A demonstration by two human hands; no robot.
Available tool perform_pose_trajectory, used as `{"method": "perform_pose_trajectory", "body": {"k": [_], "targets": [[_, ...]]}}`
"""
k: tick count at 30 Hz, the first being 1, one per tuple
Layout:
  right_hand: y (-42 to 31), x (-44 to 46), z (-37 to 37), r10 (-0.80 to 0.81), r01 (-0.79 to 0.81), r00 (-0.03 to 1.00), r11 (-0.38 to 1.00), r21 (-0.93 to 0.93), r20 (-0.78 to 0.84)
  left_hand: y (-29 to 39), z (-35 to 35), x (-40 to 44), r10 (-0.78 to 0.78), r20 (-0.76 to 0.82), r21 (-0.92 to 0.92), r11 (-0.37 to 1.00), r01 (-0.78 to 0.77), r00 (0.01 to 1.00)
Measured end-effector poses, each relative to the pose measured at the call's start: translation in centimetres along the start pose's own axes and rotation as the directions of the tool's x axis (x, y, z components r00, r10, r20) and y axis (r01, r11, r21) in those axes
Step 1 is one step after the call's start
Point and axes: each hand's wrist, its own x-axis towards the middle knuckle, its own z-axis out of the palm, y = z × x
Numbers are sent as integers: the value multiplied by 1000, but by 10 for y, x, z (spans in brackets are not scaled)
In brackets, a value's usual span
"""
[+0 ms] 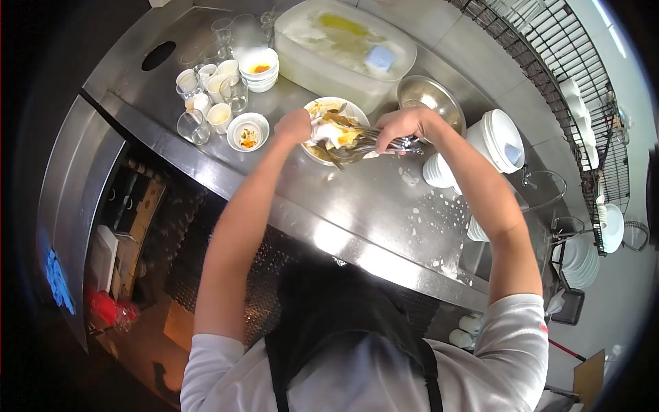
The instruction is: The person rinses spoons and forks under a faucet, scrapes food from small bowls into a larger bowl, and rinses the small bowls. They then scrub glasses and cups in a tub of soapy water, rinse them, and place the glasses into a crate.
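Note:
My right hand (pixel 401 127) is closed around the handles of a bunch of cutlery (pixel 371 137), spoons and forks by their look. Their soiled ends lie over a white plate (pixel 353 110) smeared with yellow and brown food. White matter (pixel 329 132), either foam or a crumpled napkin, sits among the cutlery. At the plate's left side, my left hand (pixel 294 127) has its fingers curled in; what they grip is hidden. Left of it on the steel counter stands a small white bowl (pixel 240 129) with orange food scraps inside.
Behind the plate is a large plastic tub (pixel 302 69) of cloudy water with a blue sponge (pixel 379 58). Cups and glasses (pixel 220 115) crowd the left, beside stacked bowls (pixel 261 81). On the right are a metal bowl (pixel 446 103), a white bucket (pixel 504 141) and a wire rack (pixel 583 82).

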Motion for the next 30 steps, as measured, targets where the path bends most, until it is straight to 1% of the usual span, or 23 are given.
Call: {"method": "perform_pose_trajectory", "body": {"k": [1, 3, 4, 5, 6, 8, 9, 11, 12, 13, 14, 15, 16, 17, 19, 20, 22, 23, 26, 27, 29, 30], "targets": [[10, 3, 4, -26, 29, 999, 994, 103, -33, -10, 2, 11, 58, 111, -126, 991, -44, 992], [16, 6, 14, -68, 78, 996, 966, 246, -51, 15, -32, 0, -75, 251, -232, 963, 135, 965], [19, 10, 17, -92, 106, 994, 943, 316, -59, 27, -49, -7, -136, 325, -271, 935, 230, 936], [16, 12, 22, -96, 108, 994, 943, 315, -55, 31, -55, -7, -118, 250, -197, 966, 170, 961], [12, 13, 24, -43, 74, 993, 949, 307, -107, 29, -59, -1, -79, 170, -96, 991, 96, 982], [0, 14, 34, 67, -1, 976, 953, 302, -206, 28, -66, 3, 25, 30, 121, 992, -28, 999], [4, 26, 36, 69, 4, 965, 962, 274, -255, 29, -70, -4, 3, 34, 24, 1000, -4, 999], [8, 41, 47, 29, 84, 920, 960, 268, -391, 31, -75, -30, -33, 45, -166, 985, 41, 998], [7, 44, 50, 10, 124, 890, 956, 265, -456, 33, -72, -43, -79, 93, -309, 945, 104, 993], [4, 45, 46, 81, -8, 910, 984, 178, -407, 36, -65, -58, -118, 146, -445, 879, 172, 982], [10, 56, 41, 11, -18, 859, 1000, -9, -511, 38, -59, -70, -149, 205, -567, 787, 241, 967], [19, 73, 38, -77, -49, 801, 980, -193, -594, 35, -47, -79, -136, 241, -691, 671, 268, 961], [29, 87, 36, -178, -100, 735, 926, -364, -654, 28, -30, -83, -115, 275, -793, 535, 293, 954], [26, 87, 37, -178, -138, 704, 915, -378, -687, 23, -15, -86, -89, 304, -870, 380, 314, 949], [13, 77, 39, -183, -217, 637, 889, -403, -748, 22, 7, -93, -42, 319, -924, 206, 321, 947], [2, 64, 37, -109, -264, 677, 887, -378, -728, 24, 15, -93, -18, 321, -940, 115, 321, 947], [-21, 40, 26, 43, -362, 738, 868, -341, -673, 30, 27, -91, -5, 298, -954, -25, 297, 955], [-19, 40, 20, 68, -253, 771, 945, -207, -633, 33, 34, -91, -1, 288, -953, -97, 286, 958], [-17, 25, 20, 109, -100, 775, 994, 50, -622, 41, 50, -77, 62, 309, -923, -220, 315, 949], [-18, 24, 27, 55, -130, 705, 990, -52, -707, 53, 50, -75, 0, 298, -935, -201, 292, 955], [-21, 23, 46, -84, -214, 545, 948, -235, -834, 72, 44, -77, -99, 307, -948, -124, 294, 947], [-19, 21, 54, -87, -215, 543, 947, -238, -835, 76, 41, -76, -147, 306, -951, -82, 297, 940]]}}
